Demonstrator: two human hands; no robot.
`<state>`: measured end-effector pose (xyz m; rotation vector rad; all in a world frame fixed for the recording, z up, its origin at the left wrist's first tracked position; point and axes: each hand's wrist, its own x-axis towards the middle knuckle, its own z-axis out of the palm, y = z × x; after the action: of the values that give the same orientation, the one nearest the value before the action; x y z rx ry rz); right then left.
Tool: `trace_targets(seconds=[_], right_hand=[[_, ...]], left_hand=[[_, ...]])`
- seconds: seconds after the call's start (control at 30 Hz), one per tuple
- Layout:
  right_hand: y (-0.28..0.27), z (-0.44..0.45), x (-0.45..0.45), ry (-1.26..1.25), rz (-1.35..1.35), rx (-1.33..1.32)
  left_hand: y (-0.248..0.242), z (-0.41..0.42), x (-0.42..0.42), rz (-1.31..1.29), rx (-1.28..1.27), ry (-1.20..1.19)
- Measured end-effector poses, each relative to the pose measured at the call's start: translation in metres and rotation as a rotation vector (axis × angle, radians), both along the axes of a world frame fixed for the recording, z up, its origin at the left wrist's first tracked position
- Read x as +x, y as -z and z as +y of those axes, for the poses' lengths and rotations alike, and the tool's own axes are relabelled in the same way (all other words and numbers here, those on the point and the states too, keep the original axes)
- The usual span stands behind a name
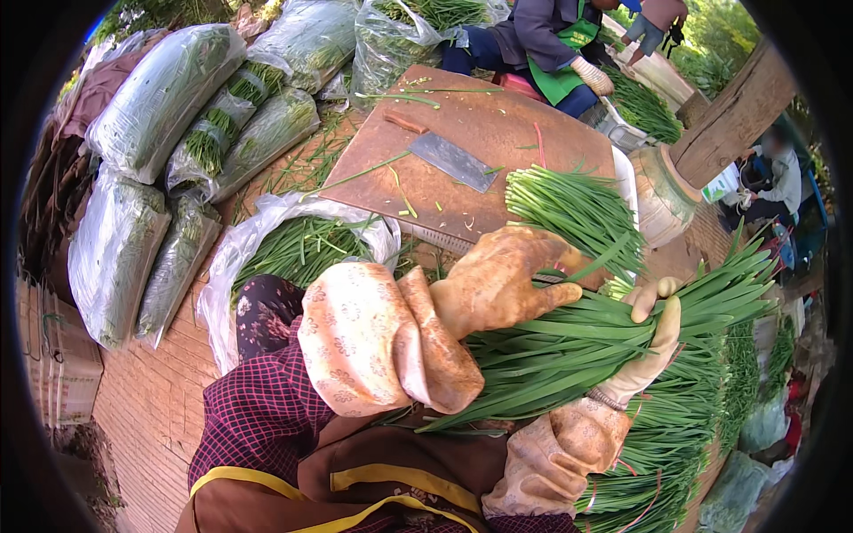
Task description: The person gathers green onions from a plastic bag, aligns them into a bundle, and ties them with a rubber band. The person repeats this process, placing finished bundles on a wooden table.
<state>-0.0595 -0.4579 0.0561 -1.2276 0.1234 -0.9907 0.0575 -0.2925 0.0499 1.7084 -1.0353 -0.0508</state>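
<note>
In the head view a thick bunch of flat green Chinese chives (560,346) lies across my lap. My right hand (650,333), in a pale glove, is closed around the bunch toward its right part. A stained rubber glove covers my left hand (513,280), whose thumb and forefinger pinch a single chive leaf above the bunch. Just beyond, another bunch of chives (573,206) with pale cut ends rests on the brown board (380,160). A cleaver (453,160) with a wooden handle lies flat on that board among loose stalks.
Plastic-wrapped chive bundles (166,100) are piled at upper left. An open plastic bag (220,300) of chives stands by my knee. Tied bunches (673,413) lie at my right. A ceramic jar (660,193) and wooden post (733,113) stand beyond; a co-worker in a green apron (560,66) sits opposite.
</note>
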Motion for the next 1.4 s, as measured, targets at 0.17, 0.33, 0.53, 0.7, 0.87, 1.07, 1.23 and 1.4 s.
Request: trace_targets(seconds=[0.17,0.33,0.53,0.7,0.87,1.07,1.23,1.4], right_hand=[[0.004,-0.009,-0.008,0.096,0.049,0.008],[0.007,-0.009,-0.009,0.006,-0.012,0.166],[0.012,-0.01,-0.004,0.036,-0.014,0.072],[0.002,-0.005,-0.004,0.051,0.065,0.058],[-0.004,-0.001,0.009,0.005,0.167,-0.12],[-0.005,0.0,0.019,-0.017,0.119,-0.274],[0.008,-0.007,0.01,-0.014,0.027,-0.146],[0.024,-0.03,-0.004,0.087,0.072,-0.341]], left_hand=[[-0.032,-0.008,-0.022,0.76,-0.459,0.283],[-0.045,0.015,-0.013,0.823,-0.704,0.271],[-0.023,0.022,-0.014,0.521,-0.171,0.337],[0.008,-0.003,-0.008,0.23,-0.075,0.325],[0.01,-0.035,-0.011,0.131,-0.198,0.368],[0.004,-0.044,-0.009,0.348,-0.201,0.37],[-0.044,0.007,0.008,0.53,0.056,0.184],[0.0,0.059,0.007,0.526,0.023,-0.118]])
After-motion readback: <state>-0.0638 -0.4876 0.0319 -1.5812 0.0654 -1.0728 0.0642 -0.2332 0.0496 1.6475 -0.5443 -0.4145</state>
